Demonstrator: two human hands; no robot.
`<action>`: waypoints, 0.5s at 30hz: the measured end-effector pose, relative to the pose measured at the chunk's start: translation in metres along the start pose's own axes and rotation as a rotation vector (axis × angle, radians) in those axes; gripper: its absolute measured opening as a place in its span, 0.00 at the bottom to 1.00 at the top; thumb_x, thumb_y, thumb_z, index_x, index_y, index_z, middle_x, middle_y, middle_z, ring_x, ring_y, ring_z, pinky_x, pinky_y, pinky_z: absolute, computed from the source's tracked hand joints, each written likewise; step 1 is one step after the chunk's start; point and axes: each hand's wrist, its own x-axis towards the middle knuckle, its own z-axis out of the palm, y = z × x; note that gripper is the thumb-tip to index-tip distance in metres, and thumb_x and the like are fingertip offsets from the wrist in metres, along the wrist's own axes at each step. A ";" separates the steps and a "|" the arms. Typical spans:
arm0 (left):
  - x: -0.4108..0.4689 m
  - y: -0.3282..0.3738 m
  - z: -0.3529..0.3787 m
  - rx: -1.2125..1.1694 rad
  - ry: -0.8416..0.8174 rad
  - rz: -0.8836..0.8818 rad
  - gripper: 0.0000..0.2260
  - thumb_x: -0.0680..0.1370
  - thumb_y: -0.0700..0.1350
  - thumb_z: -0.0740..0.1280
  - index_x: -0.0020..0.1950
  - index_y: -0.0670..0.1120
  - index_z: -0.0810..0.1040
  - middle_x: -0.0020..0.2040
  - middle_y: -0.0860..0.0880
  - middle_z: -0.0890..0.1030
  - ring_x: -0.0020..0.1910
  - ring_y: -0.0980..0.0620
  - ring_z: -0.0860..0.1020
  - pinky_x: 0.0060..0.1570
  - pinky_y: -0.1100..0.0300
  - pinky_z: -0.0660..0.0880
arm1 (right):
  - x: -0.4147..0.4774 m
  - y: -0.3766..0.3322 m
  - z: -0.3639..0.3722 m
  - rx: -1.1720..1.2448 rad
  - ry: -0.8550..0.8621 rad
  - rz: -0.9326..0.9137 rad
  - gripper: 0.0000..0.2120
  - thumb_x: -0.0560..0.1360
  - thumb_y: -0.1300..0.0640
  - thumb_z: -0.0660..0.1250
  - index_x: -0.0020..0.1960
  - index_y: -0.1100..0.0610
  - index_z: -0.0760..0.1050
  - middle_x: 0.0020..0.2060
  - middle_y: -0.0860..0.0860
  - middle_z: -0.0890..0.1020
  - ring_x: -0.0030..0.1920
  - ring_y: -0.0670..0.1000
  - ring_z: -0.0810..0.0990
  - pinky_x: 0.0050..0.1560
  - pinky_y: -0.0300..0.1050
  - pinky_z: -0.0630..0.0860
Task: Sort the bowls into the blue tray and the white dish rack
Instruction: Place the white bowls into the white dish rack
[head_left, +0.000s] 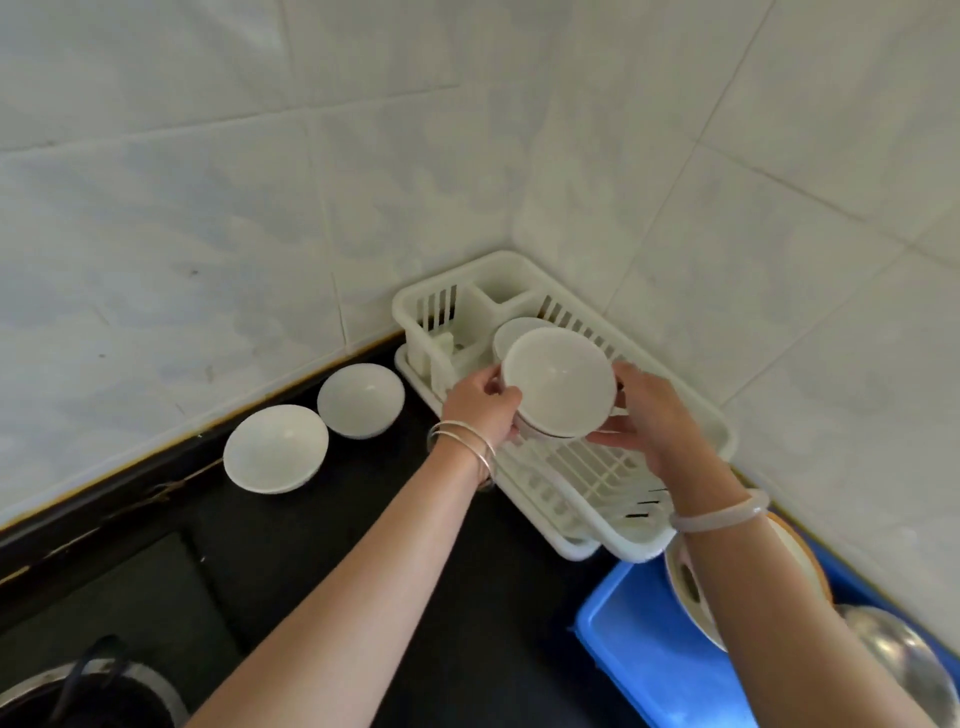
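Room: a kitchen corner with white tiled walls and a black worktop (322, 545).
Dish rack: a white dish rack (498, 260) sits in the far right corner of the worktop, against both walls.
Held bowl: a white bowl (558, 382) is in the air just above the middle of the rack, tilted with its open side toward the camera. A second rim seems to show beneath it; I cannot tell if two are stacked.
Left hand: the left hand (480, 410) grips the bowl's left edge, fingers curled round it.
Right hand: the right hand (654, 415) cradles the right side and underside, fingers curved against it.
Rack contents: another white bowl (511, 332) stands just behind the held one.
Waiting bowls: two white bowls (275, 449) (361, 400) rest side by side along the worktop's back edge, left of the rack.
Blue tray: a blue tray (639, 639) at the near right corner holds a brown-rimmed bowl (691, 587) and a metal bowl (904, 660).
Risk: lowered too fast, the held bowl would likely knock the one behind it and could chip. A wet rim might slip from the fingers.
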 end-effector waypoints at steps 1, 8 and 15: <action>0.007 0.001 0.015 0.019 -0.029 -0.007 0.14 0.75 0.37 0.62 0.59 0.47 0.75 0.50 0.46 0.76 0.41 0.49 0.77 0.46 0.49 0.80 | 0.008 0.000 -0.011 0.016 0.032 0.012 0.15 0.79 0.50 0.59 0.59 0.58 0.73 0.43 0.54 0.79 0.37 0.55 0.82 0.33 0.48 0.79; 0.056 -0.023 0.087 0.178 -0.173 -0.193 0.17 0.76 0.36 0.58 0.65 0.41 0.72 0.54 0.41 0.76 0.41 0.43 0.77 0.47 0.45 0.78 | 0.066 0.023 -0.056 -0.056 0.114 0.205 0.21 0.79 0.47 0.59 0.65 0.60 0.68 0.53 0.60 0.74 0.47 0.60 0.77 0.44 0.54 0.77; 0.081 -0.054 0.110 0.290 -0.216 -0.343 0.18 0.76 0.36 0.56 0.66 0.39 0.68 0.62 0.36 0.73 0.52 0.36 0.76 0.52 0.41 0.77 | 0.104 0.041 -0.068 -0.192 0.039 0.313 0.27 0.78 0.41 0.58 0.68 0.60 0.66 0.61 0.62 0.75 0.58 0.63 0.77 0.57 0.60 0.77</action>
